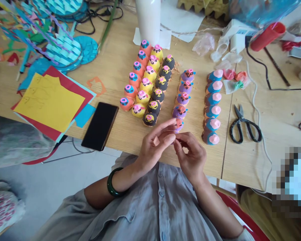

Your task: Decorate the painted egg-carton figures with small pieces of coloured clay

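The left hand [152, 147] is curving its fingers [165, 125] toward the right hand [192, 154]; their grip is partly hidden, so their state cannot be told. The right hand's fingers [188, 138] are pinching narrowly beside them; any piece between is too small to confirm. The nearest purple figure [178, 128] is sitting just beyond, partly covered by the left hand, at the near end of the purple row [185, 87]. Orange figures [134, 79], yellow figures [146, 86] and black figures [158, 95] are standing in rows to the left. Blue figures [212, 111] with pink tops are forming a row to the right, and scissors [243, 125] are lying beside it. A phone [100, 126] is resting near the surface's [198, 157] front edge, with yellow paper [50, 102] lying farther left.
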The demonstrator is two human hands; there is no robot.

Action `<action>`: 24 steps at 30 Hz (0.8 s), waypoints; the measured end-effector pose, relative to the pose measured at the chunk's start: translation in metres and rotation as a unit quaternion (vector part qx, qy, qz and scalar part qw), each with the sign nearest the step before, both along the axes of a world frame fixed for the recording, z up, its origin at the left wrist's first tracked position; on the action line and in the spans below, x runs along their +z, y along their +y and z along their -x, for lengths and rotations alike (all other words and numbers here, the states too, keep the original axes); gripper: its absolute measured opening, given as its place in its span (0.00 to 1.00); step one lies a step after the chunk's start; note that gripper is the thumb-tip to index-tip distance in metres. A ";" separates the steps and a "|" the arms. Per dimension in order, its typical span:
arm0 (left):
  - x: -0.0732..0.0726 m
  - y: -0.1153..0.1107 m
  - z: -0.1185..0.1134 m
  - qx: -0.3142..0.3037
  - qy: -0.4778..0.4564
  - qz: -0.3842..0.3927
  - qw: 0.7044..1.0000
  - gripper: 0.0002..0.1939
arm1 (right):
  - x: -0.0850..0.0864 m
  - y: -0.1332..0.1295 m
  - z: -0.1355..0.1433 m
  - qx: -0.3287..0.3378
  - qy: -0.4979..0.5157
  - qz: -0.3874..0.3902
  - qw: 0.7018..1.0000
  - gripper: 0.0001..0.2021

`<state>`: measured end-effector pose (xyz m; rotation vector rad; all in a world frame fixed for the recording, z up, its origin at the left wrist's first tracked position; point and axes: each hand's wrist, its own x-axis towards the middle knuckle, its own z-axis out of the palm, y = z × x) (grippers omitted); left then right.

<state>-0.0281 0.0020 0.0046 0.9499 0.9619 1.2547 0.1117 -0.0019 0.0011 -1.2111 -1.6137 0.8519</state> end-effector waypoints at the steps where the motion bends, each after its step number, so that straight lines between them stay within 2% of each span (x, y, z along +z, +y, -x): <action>1: -0.002 -0.001 0.002 0.015 0.037 -0.022 0.999 0.18 | 0.001 0.000 -0.002 -0.004 0.019 0.021 1.000 0.06; 4: -0.008 -0.002 0.007 0.024 0.111 -0.095 0.989 0.10 | 0.001 -0.001 -0.006 -0.003 0.057 0.078 0.995 0.04; 6: -0.011 -0.001 0.008 0.036 0.136 -0.122 0.982 0.08 | 0.001 0.000 -0.006 0.007 0.111 0.139 0.984 0.07; 10: -0.013 -0.001 0.006 0.068 0.152 -0.110 0.980 0.05 | 0.000 0.001 -0.004 0.005 0.220 0.247 0.944 0.10; 17: -0.011 -0.003 0.006 0.015 0.136 -0.094 0.986 0.11 | 0.001 0.002 -0.005 -0.015 0.248 0.242 0.938 0.09; 20: -0.011 -0.003 0.007 0.018 0.157 -0.096 0.983 0.08 | 0.002 0.001 -0.006 -0.006 0.241 0.248 0.938 0.09; 24: -0.010 -0.004 0.006 0.021 0.173 -0.074 0.982 0.07 | -0.001 -0.004 -0.008 -0.004 0.218 0.193 0.957 0.09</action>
